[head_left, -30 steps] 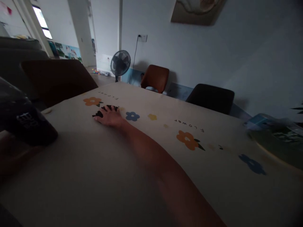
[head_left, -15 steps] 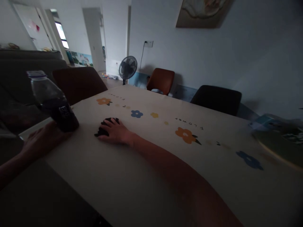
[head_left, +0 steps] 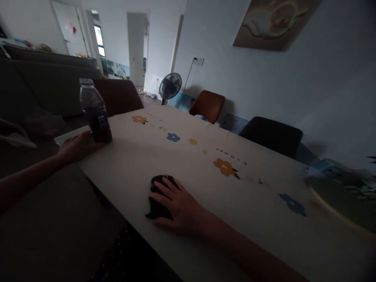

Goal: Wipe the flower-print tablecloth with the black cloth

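Observation:
My right hand [head_left: 179, 205] lies flat on a black cloth [head_left: 157, 196], pressing it onto the flower-print tablecloth [head_left: 188, 168] near the table's near edge. At the table's far left corner my left hand [head_left: 76, 147] grips the base of a dark plastic bottle [head_left: 94, 111], which stands upright and has a pale cap. The room is dim.
Brown chairs [head_left: 207, 105] and a dark chair [head_left: 272, 134] stand along the far side of the table. A standing fan [head_left: 169, 86] is by the wall. Packets and a plate-like object [head_left: 343, 188] sit at the table's right end. A sofa [head_left: 44, 90] lies to the left.
My right hand has dragged the black cloth across the tablecloth toward the near edge. My left hand has brought the bottle from a tilt to upright on the table's corner.

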The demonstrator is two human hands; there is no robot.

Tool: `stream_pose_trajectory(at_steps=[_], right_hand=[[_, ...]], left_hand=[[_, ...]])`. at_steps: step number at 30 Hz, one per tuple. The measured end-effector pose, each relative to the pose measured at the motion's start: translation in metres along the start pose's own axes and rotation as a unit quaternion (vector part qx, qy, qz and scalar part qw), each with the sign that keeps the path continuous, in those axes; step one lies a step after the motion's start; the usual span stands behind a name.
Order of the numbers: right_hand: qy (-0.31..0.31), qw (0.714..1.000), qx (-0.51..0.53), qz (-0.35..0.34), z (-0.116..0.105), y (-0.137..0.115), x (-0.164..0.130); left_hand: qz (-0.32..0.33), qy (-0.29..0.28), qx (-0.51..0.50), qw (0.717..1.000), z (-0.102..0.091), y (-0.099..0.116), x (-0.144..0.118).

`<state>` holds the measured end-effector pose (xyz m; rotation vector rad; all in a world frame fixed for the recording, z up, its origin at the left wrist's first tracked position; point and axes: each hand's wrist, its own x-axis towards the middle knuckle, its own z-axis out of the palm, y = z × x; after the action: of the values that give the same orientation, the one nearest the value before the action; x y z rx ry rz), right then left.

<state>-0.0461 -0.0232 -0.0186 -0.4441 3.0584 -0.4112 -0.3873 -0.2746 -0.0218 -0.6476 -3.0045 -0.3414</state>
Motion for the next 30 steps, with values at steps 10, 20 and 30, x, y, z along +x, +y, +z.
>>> stream_pose_trajectory(at_steps=[10, 20, 30], right_hand=[[0.166, 0.964, -0.195, -0.063, 0.036, 0.013, -0.161], [0.026, 0.994, -0.1, -0.026, 0.01, -0.016, -0.066], [-0.006, 0.997, -0.054, -0.058, 0.011, -0.027, 0.143]], left_hand=[[-0.013, -0.012, -0.008, 1.0, 0.005, -0.004, 0.003], [-0.022, 0.01, -0.025, 0.999, 0.012, -0.01, 0.005], [0.002, 0.023, -0.026, 0.999, 0.018, -0.015, 0.009]])
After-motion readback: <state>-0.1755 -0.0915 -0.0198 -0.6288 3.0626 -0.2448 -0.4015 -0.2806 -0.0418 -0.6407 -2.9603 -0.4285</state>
